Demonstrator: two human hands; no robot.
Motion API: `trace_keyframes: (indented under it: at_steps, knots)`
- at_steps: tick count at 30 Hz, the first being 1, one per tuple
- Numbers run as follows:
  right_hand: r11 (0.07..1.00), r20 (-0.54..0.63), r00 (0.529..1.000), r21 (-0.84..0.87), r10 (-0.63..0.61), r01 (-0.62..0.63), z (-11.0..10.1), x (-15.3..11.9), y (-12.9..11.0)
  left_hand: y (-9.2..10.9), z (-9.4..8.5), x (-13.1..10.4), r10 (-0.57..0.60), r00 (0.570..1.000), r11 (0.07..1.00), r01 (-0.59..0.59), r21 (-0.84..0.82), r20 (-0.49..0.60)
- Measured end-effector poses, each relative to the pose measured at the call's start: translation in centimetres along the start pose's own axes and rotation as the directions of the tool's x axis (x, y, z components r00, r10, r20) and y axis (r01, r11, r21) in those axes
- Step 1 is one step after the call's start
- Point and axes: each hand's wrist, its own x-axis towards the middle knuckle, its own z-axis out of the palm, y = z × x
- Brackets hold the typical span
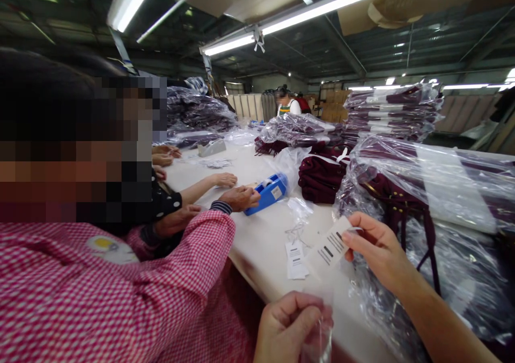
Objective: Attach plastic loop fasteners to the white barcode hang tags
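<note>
Between the thumb and fingers of my right hand (374, 245) is a white printed tag (329, 249), raised above the table. My left hand (295, 325), low in the view, pinches a small clear plastic bag (322, 336). More white tags (296, 260) with thin strings lie on the table just beyond my hands. To the right, maroon garments (396, 202) in clear plastic bags (438, 164) lie close by my right forearm.
A co-worker in a red checked sleeve (193, 250) reaches to a blue tape dispenser (269, 192) on the white table (249, 239). Other people's hands (223, 179) rest farther back. Stacks of bagged maroon garments (392, 111) stand at the back right.
</note>
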Motion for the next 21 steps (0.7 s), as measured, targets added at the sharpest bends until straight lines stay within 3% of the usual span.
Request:
trace_keyframes:
  at_steps: [7, 21]
  knots:
    - [0.998, -0.007, 1.000, -0.059, 0.001, -0.002, -0.09, -0.32, -0.28, -0.02, -0.01, 0.20, 0.022, 0.999, 0.999, -0.023, -0.026, -0.038]
    - [0.998, 0.087, 0.996, -0.060, 0.004, 0.002, -0.41, -0.17, 0.07, 0.36, 0.26, -0.21, -0.043, 0.999, 0.992, 0.042, -0.121, -0.006]
